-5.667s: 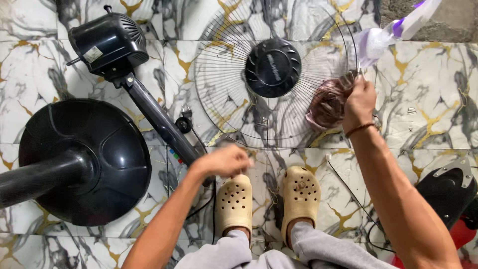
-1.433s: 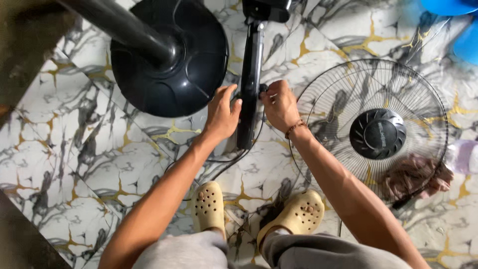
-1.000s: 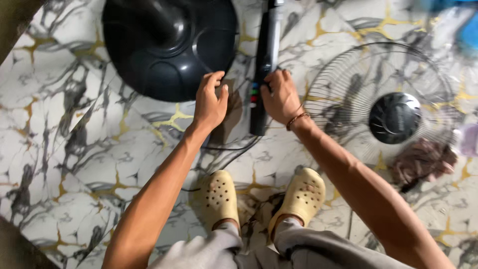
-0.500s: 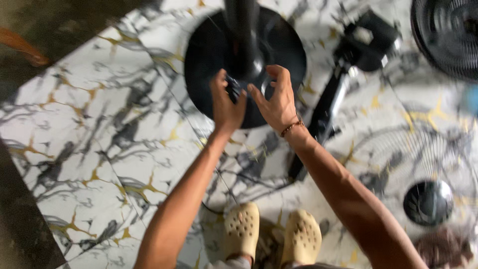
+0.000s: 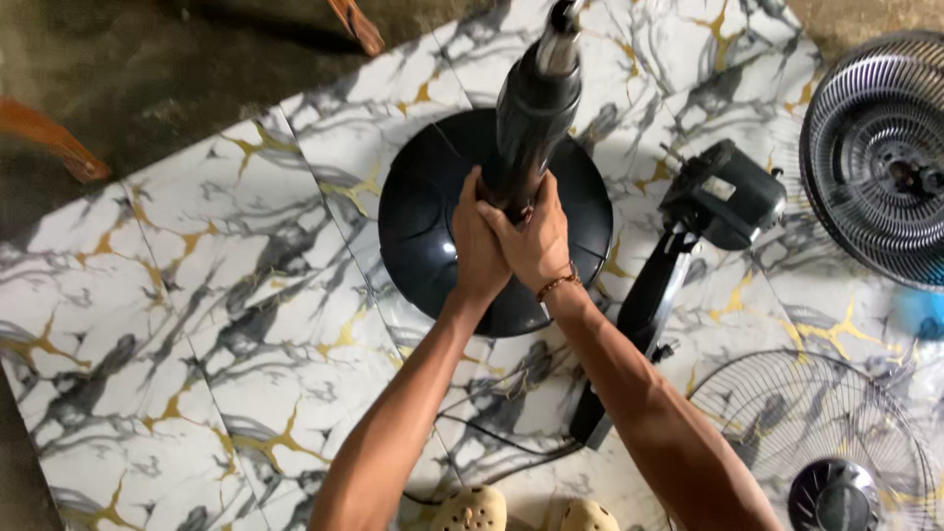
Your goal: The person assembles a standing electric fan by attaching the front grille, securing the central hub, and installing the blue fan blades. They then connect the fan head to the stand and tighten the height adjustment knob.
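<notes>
A black fan stand pole (image 5: 536, 98) rises toward the camera from its round black base (image 5: 423, 221) on the marble-patterned floor. My left hand (image 5: 475, 241) and my right hand (image 5: 533, 241) are both wrapped around the pole's lower part, side by side, just above the base. A beaded bracelet sits on my right wrist. To the right of the base lies the black fan motor head (image 5: 723, 202) on its neck tube (image 5: 639, 315), flat on the floor.
A fan grille with blades (image 5: 875, 157) stands at the upper right. A loose wire grille (image 5: 816, 433) lies at the lower right. A black cord (image 5: 501, 447) runs near my cream clogs (image 5: 472, 509). Bare concrete and orange wooden legs (image 5: 49, 138) are at the upper left.
My hands left the motor head's neck on the floor and went to the stand. Both now grip the upright pole, and the view has shifted over the base.
</notes>
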